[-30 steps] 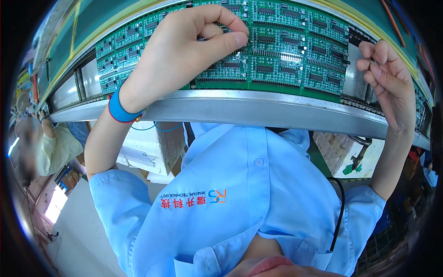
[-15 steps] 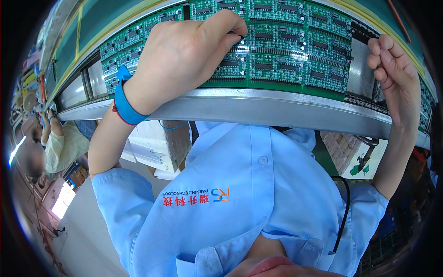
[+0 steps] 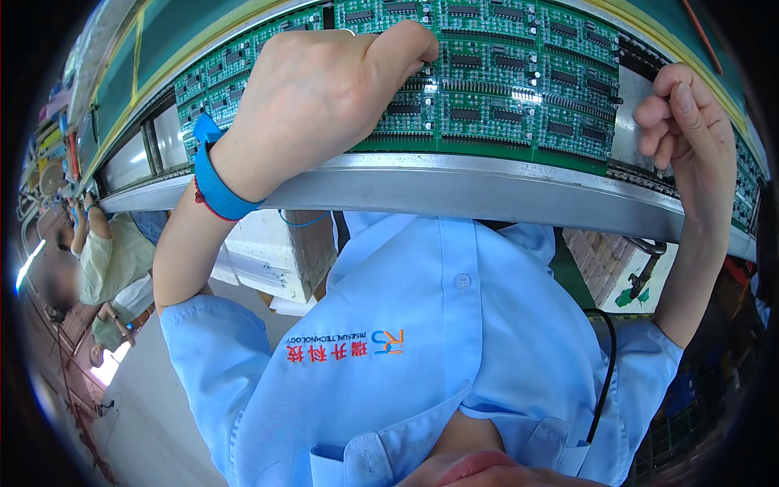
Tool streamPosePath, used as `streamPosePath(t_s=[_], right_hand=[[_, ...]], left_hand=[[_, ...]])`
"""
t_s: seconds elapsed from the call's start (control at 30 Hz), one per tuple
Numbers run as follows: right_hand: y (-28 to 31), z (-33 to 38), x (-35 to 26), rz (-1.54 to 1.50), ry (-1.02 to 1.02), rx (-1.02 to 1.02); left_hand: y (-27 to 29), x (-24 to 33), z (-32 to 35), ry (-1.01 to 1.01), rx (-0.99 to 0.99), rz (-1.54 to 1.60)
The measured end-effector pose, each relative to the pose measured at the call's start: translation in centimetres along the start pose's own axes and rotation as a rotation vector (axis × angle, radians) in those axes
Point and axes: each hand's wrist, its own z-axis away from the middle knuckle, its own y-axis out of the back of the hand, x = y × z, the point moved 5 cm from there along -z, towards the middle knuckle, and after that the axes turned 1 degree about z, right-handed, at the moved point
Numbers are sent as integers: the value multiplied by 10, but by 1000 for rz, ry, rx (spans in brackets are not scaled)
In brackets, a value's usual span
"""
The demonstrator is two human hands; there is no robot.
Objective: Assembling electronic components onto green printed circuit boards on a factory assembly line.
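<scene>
1. Nearest, across the lower frame: a light blue work shirt [image 3: 438, 341] with a white button and a black cord [image 3: 604, 373] running down its right side.
2. Rising from the lower left: a bare forearm with a blue wrist strap [image 3: 213, 180], ending in the left hand [image 3: 316, 97] at upper centre.
3. Left hand lying knuckles up, fingers curled narrow, fingertips pressed onto the green circuit board panel [image 3: 503, 81]; whether anything is pinched beneath cannot be told.
4. Panel spread across the upper frame, under and right of the left hand, filled with rows of small black chips.
5. Just below the panel: a grey metal rail [image 3: 454, 191] curving from middle left to middle right, marking the near edge.
6. Right hand [image 3: 686, 138] at upper right, raised on an upright forearm, fingers loosely bent, fingertips touching the panel's right end beside a bare metal plate [image 3: 631, 114]; no visible object held.
7. Open stretch of board between the two hands, well apart.
8. Farther, at lower left below the rail: a pale cardboard box [image 3: 280, 252] and another seated person [image 3: 114, 268].
</scene>
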Motion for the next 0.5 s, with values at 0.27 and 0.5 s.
streamPosePath(t_s=[0.27, 0.5], right_hand=[[-9, -4, -4, 61, 54, 10], [-26, 0, -12, 149, 38, 5]], left_hand=[[-3, -2, -2, -44, -19, -24], [-2, -3, -3, -108, 20, 36]])
